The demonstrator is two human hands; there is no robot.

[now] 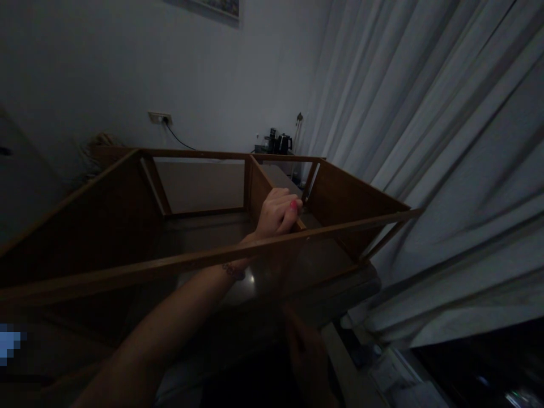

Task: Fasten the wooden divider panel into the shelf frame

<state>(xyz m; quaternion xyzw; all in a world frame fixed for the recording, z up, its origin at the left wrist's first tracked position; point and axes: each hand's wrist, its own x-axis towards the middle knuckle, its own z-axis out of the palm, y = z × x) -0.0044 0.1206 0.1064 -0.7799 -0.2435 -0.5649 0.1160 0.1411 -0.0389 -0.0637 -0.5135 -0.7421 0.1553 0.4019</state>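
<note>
A wooden cabinet frame (170, 264) with an uncovered top stands in front of me. My left arm reaches in beneath its front rail. My left hand (278, 212) is closed over the upper edge of the middle divider panel (261, 190), with the painted thumbnail facing me. Low in the head view, my right hand (308, 354) is in deep shadow below the front rail. One finger seems to point up toward the cabinet's lower front; the other fingers are too dark to make out, and so is anything in them.
Pale curtains (425, 113) hang close along the right side. A black kettle (284, 143) stands behind the cabinet. A cord runs from a wall socket (160, 118) at the back. Papers (399, 377) lie at the lower right.
</note>
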